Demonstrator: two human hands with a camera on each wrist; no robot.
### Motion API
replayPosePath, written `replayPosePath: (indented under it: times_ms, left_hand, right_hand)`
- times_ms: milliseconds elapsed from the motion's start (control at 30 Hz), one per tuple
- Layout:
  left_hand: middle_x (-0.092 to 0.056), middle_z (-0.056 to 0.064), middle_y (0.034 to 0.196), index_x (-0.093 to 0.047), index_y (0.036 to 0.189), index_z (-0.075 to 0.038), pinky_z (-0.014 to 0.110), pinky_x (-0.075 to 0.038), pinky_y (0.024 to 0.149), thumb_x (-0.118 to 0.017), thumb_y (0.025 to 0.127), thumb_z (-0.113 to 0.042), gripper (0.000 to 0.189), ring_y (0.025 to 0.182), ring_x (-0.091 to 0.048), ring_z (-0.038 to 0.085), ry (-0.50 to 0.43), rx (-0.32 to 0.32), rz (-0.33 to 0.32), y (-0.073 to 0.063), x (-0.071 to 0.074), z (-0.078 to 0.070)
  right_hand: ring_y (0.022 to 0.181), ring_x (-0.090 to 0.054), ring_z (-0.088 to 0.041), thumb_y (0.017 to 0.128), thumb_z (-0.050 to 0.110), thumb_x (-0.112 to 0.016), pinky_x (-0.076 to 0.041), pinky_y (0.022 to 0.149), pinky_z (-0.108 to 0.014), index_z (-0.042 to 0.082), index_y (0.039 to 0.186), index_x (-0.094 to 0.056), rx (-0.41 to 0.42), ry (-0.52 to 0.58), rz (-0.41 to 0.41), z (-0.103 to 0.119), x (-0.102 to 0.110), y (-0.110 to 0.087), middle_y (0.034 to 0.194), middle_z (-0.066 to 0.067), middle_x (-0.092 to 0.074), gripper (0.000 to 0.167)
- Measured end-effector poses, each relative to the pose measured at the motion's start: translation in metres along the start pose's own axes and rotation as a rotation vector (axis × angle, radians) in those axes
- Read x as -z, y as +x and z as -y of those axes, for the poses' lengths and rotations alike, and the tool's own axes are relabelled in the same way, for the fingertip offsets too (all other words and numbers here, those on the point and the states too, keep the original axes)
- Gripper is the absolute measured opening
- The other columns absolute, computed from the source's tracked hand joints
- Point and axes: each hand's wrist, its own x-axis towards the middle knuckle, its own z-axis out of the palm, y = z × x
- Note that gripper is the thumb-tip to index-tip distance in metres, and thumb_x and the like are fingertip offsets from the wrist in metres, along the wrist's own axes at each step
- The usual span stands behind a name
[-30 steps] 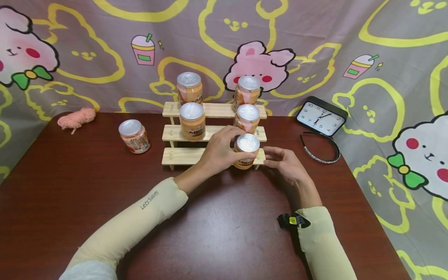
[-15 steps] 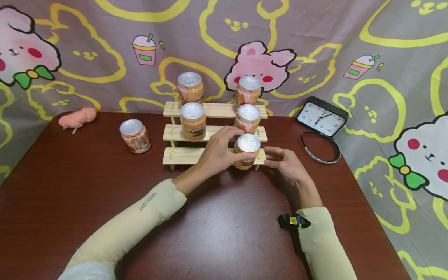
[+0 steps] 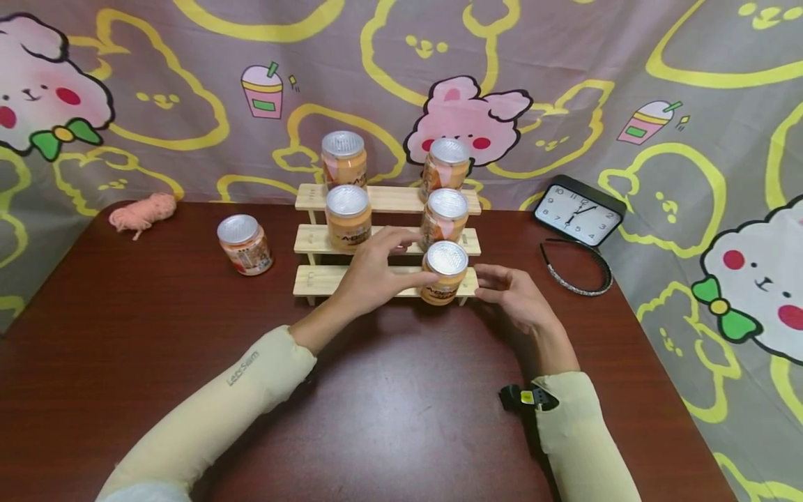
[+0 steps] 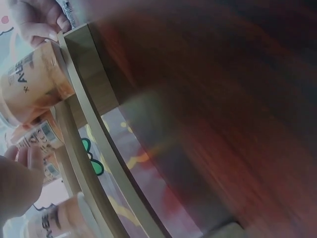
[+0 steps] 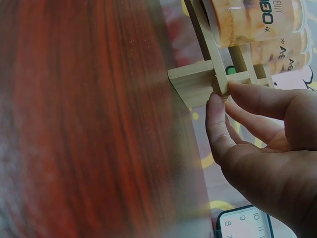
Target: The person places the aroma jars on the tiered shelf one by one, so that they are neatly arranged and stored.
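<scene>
A three-step wooden display rack (image 3: 323, 280) bears several jars with silver lids and orange contents. On the right of its bottom step stands the front jar (image 3: 441, 291), upright. My left hand (image 3: 370, 275) is just left of this jar, fingers spread and relaxed, the thumb tip overlapping the jar's edge in the head view. In the left wrist view the left hand (image 4: 20, 186) shows apart from the front jar (image 4: 37, 84). At the bottom step's right end, my right hand (image 3: 517, 296) pinches the wood between thumb and fingertips, as the right wrist view of the rack (image 5: 213, 74) shows.
Another jar (image 3: 245, 247) stands on the table left of the rack. Pink yarn (image 3: 143, 212) lies at the back left. A clock (image 3: 580, 209) and a headband (image 3: 577, 279) are on the right. A patterned cloth (image 3: 376, 70) hangs behind the table.
My left hand has let go of the front jar and drawn back slightly to the left. The jar stays on the bottom step. My right hand has kept its place.
</scene>
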Motion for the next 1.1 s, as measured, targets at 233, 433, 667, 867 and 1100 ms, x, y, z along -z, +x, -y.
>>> replayPosePath:
  times_ms: [233, 433, 667, 867, 1100]
  left_hand:
    - [-0.067, 0.01, 0.119, -0.068, 0.12, 0.0, 0.03, -0.053, 0.094, -0.093, 0.074, -0.022, 0.057, 0.109, -0.065, 0.03, -0.03, 0.059, 0.003, -0.011, 0.013, 0.005]
    - [-0.067, 0.017, 0.118, -0.068, 0.12, 0.003, 0.034, -0.054, 0.094, -0.093, 0.075, -0.016, 0.055, 0.106, -0.066, 0.032, -0.045, 0.087, -0.025, -0.019, 0.026, 0.01]
    - [-0.068, 0.02, 0.117, -0.068, 0.119, 0.004, 0.035, -0.055, 0.093, -0.092, 0.076, -0.014, 0.052, 0.106, -0.067, 0.038, -0.052, 0.112, -0.046, -0.027, 0.043, 0.014]
    - [-0.071, 0.017, 0.111, -0.071, 0.113, 0.004, 0.04, -0.056, 0.088, -0.091, 0.076, -0.011, 0.045, 0.1, -0.069, 0.037, -0.032, 0.119, -0.102, -0.034, 0.058, 0.019]
    - [-0.072, 0.009, 0.112, -0.073, 0.113, -0.003, 0.047, -0.057, 0.085, -0.09, 0.078, -0.014, 0.04, 0.096, -0.071, 0.03, -0.003, 0.167, -0.175, -0.039, 0.08, 0.022]
  right_hand:
    - [0.105, -0.06, -0.016, 0.095, -0.003, -0.066, -0.053, 0.082, -0.022, -0.005, 0.145, -0.05, -0.001, -0.029, -0.006, -0.001, 0.002, -0.001, 0.129, -0.026, -0.06, 0.052]
    - [0.109, -0.059, -0.018, 0.094, -0.005, -0.065, -0.054, 0.085, -0.023, -0.006, 0.145, -0.049, -0.005, 0.004, 0.0, -0.002, 0.0, -0.001, 0.134, -0.025, -0.057, 0.053]
    - [0.112, -0.058, -0.018, 0.093, -0.006, -0.065, -0.053, 0.083, -0.021, -0.006, 0.145, -0.05, -0.006, 0.007, -0.002, -0.001, 0.0, 0.0, 0.136, -0.025, -0.057, 0.053]
    - [0.112, -0.058, -0.018, 0.094, -0.007, -0.065, -0.053, 0.084, -0.022, -0.006, 0.145, -0.049, -0.004, 0.007, 0.001, 0.0, 0.0, -0.001, 0.137, -0.026, -0.056, 0.053]
    - [0.105, -0.06, -0.013, 0.095, -0.007, -0.064, -0.054, 0.084, -0.023, -0.007, 0.145, -0.049, -0.005, 0.014, 0.005, 0.001, -0.001, 0.0, 0.133, -0.028, -0.057, 0.052]
